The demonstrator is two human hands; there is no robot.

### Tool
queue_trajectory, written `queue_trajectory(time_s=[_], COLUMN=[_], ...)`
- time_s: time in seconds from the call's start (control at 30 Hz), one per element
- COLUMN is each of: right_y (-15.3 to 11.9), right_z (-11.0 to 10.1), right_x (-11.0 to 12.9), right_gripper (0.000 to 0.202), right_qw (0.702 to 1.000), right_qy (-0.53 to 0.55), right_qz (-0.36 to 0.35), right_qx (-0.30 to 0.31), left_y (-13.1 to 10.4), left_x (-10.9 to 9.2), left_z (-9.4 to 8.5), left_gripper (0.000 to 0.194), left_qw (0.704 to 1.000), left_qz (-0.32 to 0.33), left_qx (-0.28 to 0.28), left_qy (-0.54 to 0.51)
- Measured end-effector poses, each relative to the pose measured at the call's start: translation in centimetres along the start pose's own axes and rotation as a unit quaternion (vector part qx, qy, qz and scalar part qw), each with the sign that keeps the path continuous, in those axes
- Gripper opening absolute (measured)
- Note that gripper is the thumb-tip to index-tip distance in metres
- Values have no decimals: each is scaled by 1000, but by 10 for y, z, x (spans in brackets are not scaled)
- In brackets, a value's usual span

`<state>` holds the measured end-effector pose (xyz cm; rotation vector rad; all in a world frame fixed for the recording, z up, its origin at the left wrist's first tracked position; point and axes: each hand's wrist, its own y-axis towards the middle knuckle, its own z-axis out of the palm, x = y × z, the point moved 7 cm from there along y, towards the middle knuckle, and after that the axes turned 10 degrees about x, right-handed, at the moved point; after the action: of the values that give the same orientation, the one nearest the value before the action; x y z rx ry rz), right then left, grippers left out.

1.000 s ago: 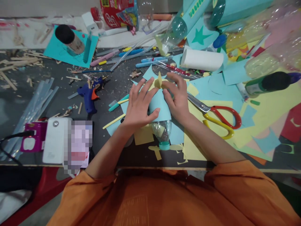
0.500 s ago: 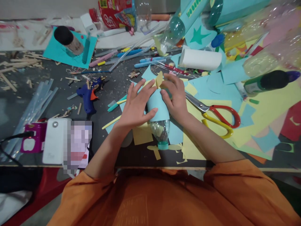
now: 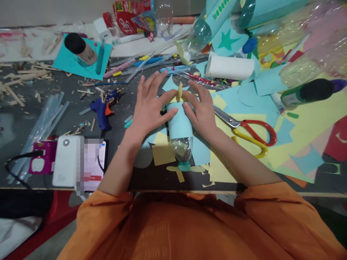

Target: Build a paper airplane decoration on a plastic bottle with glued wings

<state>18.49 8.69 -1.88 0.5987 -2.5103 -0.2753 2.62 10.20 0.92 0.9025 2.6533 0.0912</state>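
Note:
A small plastic bottle (image 3: 182, 150) wrapped in a light-blue paper sleeve (image 3: 179, 124) lies on the table, its green cap towards me. A yellow paper piece (image 3: 179, 92) stands up at the sleeve's far end. The index finger of my left hand (image 3: 149, 104) presses this piece from the left, the thumb resting on the sleeve and the other fingers spread. From the right, my right hand (image 3: 200, 108) touches the piece with its curved index finger, its thumb on the sleeve's edge. Scissors (image 3: 241, 126) with red and yellow handles lie beside my right forearm.
A blue glue gun (image 3: 101, 112) and clear glue sticks (image 3: 43, 122) lie left. Nearer stand a white power bank (image 3: 67, 160) and a phone (image 3: 94, 166). Behind are a white paper roll (image 3: 230, 67), pens and bottles. Blue and yellow paper (image 3: 225, 155) covers the right.
My left hand has turned and shifted left, its fingers lifting away from the table, with the index finger now against the yellow piece. My right hand has barely moved. The bottle has shifted slightly left.

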Motion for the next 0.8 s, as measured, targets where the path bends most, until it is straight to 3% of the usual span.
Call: queue_trajectory(time_s=[0.13, 0.27, 0.63, 0.8], right_y=[1, 2, 0, -3], right_z=[-3, -3, -5, -9], right_x=[0, 0, 1, 5], right_gripper=[55, 55, 43, 46], right_qw=[1000, 1000, 1000, 997], right_qy=[-1, 2, 22, 37], right_qz=[-7, -9, -4, -51], right_qx=[2, 3, 9, -35], left_y=[4, 3, -5, -4], left_x=[3, 3, -13, -12], left_z=[-1, 3, -2, 1], left_gripper=[53, 59, 44, 43], left_qw=[1000, 1000, 999, 999], left_qz=[-1, 10, 27, 34], left_qx=[18, 4, -22, -4], left_qy=[0, 6, 24, 12])
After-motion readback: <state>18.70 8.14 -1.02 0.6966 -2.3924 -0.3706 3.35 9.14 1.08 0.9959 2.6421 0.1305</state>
